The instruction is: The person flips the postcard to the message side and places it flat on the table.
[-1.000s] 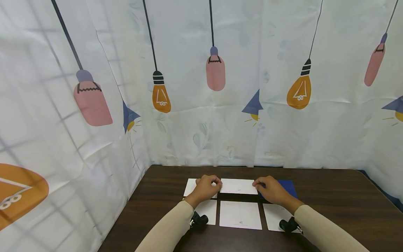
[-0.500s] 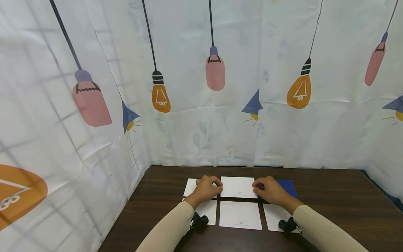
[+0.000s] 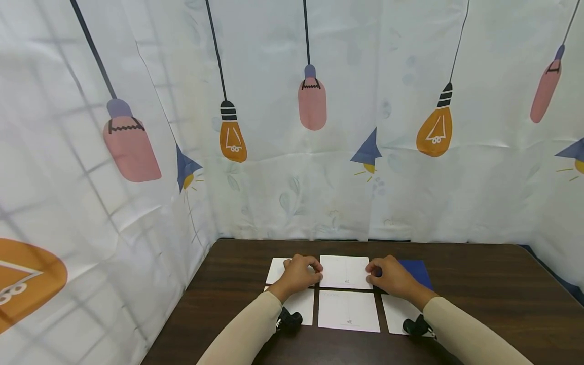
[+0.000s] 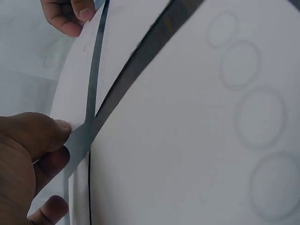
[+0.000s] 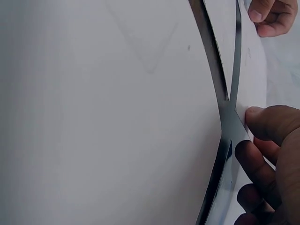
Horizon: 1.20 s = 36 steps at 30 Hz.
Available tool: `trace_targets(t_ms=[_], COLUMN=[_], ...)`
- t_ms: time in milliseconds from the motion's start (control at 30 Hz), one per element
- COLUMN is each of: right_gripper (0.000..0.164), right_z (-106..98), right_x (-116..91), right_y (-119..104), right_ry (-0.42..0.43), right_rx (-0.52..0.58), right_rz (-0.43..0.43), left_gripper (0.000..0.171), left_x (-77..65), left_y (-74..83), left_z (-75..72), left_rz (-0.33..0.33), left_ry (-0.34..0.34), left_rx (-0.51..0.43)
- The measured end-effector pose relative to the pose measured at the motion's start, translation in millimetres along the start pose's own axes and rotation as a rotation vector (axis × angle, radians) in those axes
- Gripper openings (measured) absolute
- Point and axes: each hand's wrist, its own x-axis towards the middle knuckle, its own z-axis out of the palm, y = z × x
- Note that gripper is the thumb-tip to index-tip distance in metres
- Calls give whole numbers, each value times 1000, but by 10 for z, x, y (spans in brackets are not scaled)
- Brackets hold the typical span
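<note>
A white card (image 3: 345,271) lies at the middle of the back row on the table, with faint small print near its front edge. My left hand (image 3: 298,274) pinches its left edge, the thumb right at a corner of the card (image 4: 72,93) in the left wrist view. Its right edge is between the thumb and curled fingers of my right hand (image 3: 393,276). Directly in front lies another white card (image 3: 349,312), a narrow strip of table between the two. Partly under my right hand is a blue card (image 3: 417,271).
White cards lie at the back left (image 3: 276,268), front left (image 3: 302,305) and front right (image 3: 401,309), partly covered by my hands and wrist cameras. The dark wooden table (image 3: 483,284) reaches back to a patterned curtain (image 3: 274,203).
The middle back card has come down flat, its near edge moving toward me and narrowing the gap to the front card. Both hands have stayed nearly in place at its sides.
</note>
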Motion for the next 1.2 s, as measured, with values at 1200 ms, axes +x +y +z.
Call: trace_targets(t_ms=[1200], right_gripper=[19], right_z=[-31], right_x=[-15], right_y=[-1], right_ry=[28], right_rx=[-38], right_rz=[9], left_gripper=[11], left_x=[25], left_y=[53], left_z=[29], left_rz=[22], left_ry=[15], left_rx=[109])
